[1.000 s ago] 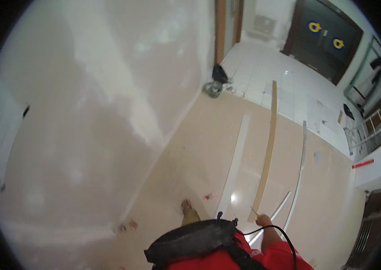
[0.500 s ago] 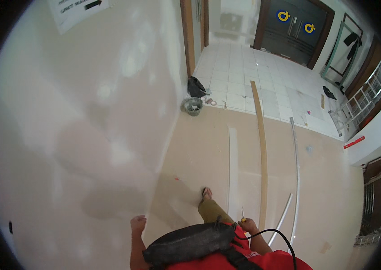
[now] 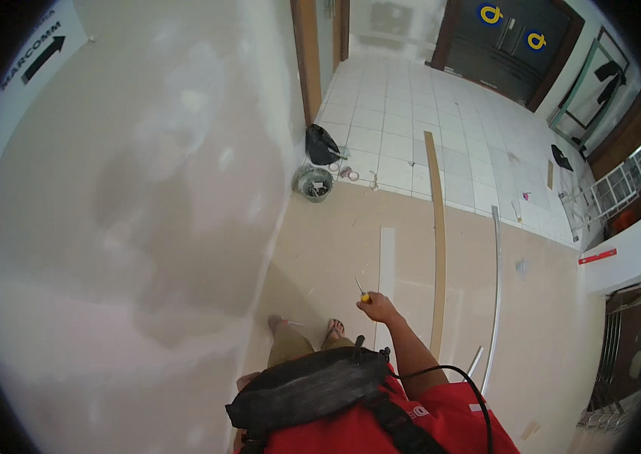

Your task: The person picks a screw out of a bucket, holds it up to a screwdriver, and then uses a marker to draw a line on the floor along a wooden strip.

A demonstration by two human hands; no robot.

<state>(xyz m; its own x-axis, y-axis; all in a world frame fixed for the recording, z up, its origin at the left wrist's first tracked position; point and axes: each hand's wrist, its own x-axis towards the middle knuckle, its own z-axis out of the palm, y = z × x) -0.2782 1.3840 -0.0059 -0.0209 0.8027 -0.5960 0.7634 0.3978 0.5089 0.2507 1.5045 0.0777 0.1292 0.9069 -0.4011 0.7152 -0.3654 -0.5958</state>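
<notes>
My right hand (image 3: pixel 378 307) is closed round the yellow handle of a screwdriver (image 3: pixel 362 290). Its thin metal shaft points forward and up, over the floor and just left of a long white strip (image 3: pixel 387 261). Only a small part of my left hand (image 3: pixel 244 380) shows, low by the wall at the left end of the black bag (image 3: pixel 305 393) on my front. The bag hides its fingers. Both my sandalled feet, one of them the foot (image 3: pixel 336 328), stand on the beige floor beside the wall.
A patchy plastered wall (image 3: pixel 177 189) runs along my left. Ahead are a grey bucket (image 3: pixel 314 185), a black bag (image 3: pixel 322 145) and tape rolls (image 3: pixel 349 173). A long wooden strip (image 3: pixel 438 227) and metal bars (image 3: pixel 497 280) lie rightward. A ladder (image 3: pixel 631 178) leans far right.
My right hand has swung forward and left with the screwdriver, from beside my hip. My left hand has drawn back behind the bag's edge. A second foot has come into sight.
</notes>
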